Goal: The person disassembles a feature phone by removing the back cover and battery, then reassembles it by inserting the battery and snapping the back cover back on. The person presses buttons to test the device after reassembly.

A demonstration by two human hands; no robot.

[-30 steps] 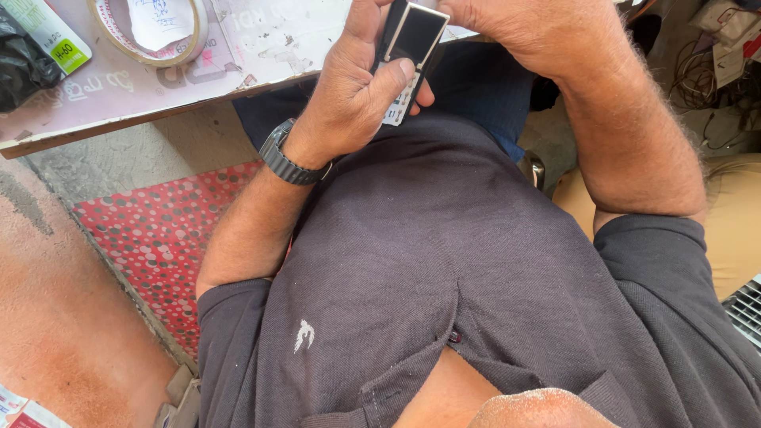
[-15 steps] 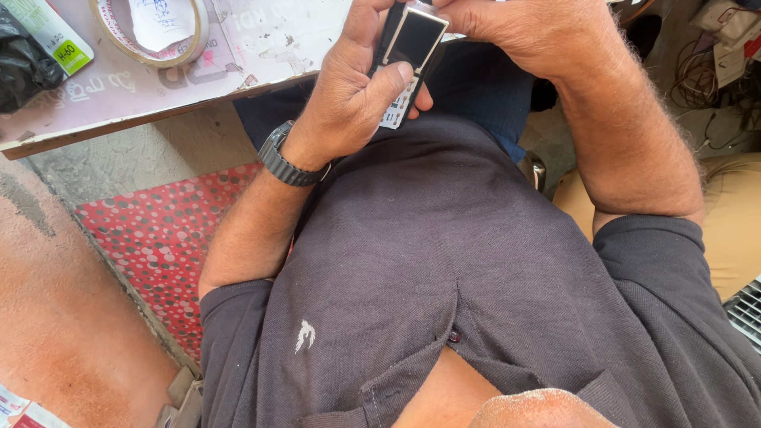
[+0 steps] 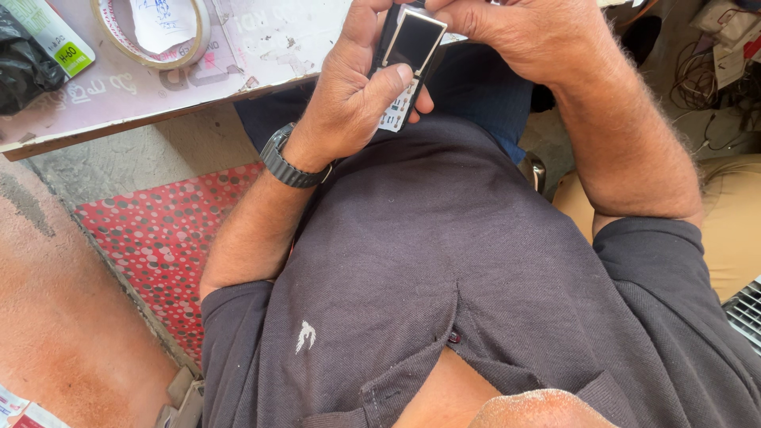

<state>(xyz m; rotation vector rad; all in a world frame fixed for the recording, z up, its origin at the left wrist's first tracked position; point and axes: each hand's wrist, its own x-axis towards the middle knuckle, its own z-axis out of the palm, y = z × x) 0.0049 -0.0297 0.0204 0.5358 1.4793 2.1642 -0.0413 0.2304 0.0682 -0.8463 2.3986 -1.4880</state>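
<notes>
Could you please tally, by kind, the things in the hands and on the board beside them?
Small phone, held by both the left hand and the right hand: 1
Tape roll on the board: 1
Black bag: 1
Green-labelled packet: 1
Total: 4

One camera on my head looks steeply down, very near my chest, toward the near edge of the surface (image 3: pixel 158 119).

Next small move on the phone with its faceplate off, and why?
Probably press the screen end down with the right hand. The left hand already cradles the small phone, thumb on its bare keypad board, and the right fingers sit at the top edge, where the silver-framed screen looks slightly raised.
</notes>
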